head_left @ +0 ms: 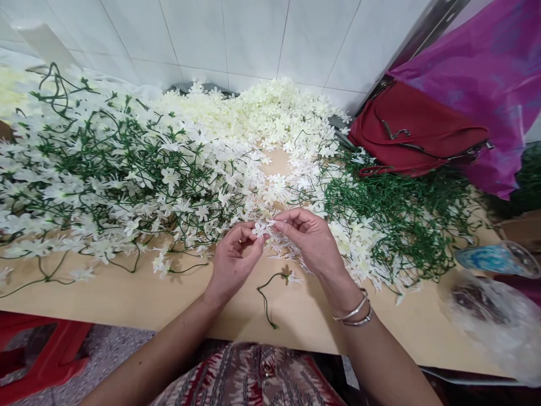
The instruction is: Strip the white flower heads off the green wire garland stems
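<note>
Between my hands, above the table's middle, is a small white artificial flower (259, 229). My left hand (236, 256) pinches it between thumb and fingers. My right hand (306, 237) has thumb and forefinger pressed together right beside the flower, on a small white piece too fine to make out clearly. Below the hands, a green plastic stem (265, 299) with one white blossom lies on the table (177, 299). Loose white flower pieces (291, 189) are strewn just beyond my fingers.
A big heap of white flowers on green stems (127, 169) covers the left. Cream blossoms (274, 107) lie by the tiled wall. At right are bare green stems (393, 208), a red handbag (422, 127), a plastic cup (496, 259) and a clear bag (499, 321). A red stool (54, 355) stands lower left.
</note>
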`<state>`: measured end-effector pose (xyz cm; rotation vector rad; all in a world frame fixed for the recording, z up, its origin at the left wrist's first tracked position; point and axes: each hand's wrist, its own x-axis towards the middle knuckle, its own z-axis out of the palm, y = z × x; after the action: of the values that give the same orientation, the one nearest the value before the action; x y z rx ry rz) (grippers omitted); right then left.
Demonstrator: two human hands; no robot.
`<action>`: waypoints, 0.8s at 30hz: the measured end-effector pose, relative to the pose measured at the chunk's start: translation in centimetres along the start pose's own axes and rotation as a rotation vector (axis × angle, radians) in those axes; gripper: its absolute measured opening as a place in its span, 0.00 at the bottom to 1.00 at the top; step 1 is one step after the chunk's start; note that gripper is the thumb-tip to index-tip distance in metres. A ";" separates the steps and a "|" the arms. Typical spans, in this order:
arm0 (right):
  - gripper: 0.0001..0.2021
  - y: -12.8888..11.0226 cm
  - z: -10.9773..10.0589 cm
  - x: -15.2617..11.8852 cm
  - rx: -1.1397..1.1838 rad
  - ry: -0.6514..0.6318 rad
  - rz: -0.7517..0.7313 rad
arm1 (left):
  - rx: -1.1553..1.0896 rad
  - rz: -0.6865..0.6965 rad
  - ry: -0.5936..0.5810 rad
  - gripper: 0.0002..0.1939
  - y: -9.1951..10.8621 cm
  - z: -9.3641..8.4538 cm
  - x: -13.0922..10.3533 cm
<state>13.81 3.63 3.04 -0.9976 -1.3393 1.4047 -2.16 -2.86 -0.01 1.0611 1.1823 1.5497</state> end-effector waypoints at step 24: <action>0.09 -1.0 1.8 -1.5 -0.450 -0.023 -0.442 | 0.049 0.053 -0.095 0.09 0.6 -0.2 -0.1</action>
<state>12.58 1.72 4.15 -0.8903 -1.8087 0.8015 -2.42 -3.05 0.53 1.1935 1.1408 1.5005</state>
